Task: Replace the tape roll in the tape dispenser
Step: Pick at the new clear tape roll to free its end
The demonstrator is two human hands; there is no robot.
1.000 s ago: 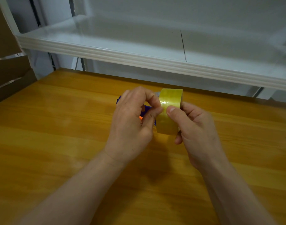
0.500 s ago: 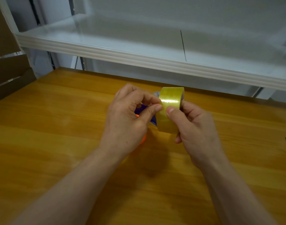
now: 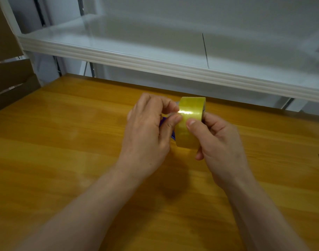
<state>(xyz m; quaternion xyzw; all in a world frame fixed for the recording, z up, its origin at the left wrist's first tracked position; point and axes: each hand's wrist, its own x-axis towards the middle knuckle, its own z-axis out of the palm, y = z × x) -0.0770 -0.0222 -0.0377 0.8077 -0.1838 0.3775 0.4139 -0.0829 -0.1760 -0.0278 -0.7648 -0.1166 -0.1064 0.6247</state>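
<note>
A yellow tape roll [image 3: 189, 132] stands on edge just above a wooden table [image 3: 64, 142], held between a person's two hands. The right hand [image 3: 222, 142] grips it from the right, thumb pressed on the band's near face and fingers curled behind. The left hand [image 3: 146, 136] closes in from the other side, thumb and forefinger pinching at the roll's left edge beside a bright glare. Only slivers of the blue tape dispenser [image 3: 162, 121] show behind that hand, tucked against the roll's left side; whether the roll is seated on it cannot be told from here. The step in hand appears to be finding and lifting the tape's free end. It goes best with the right hand keeping the roll from turning while a left fingernail works under the edge and peels squarely, so the strip does not split. A white shelf [image 3: 155, 64] runs along the far side of the table.
</note>
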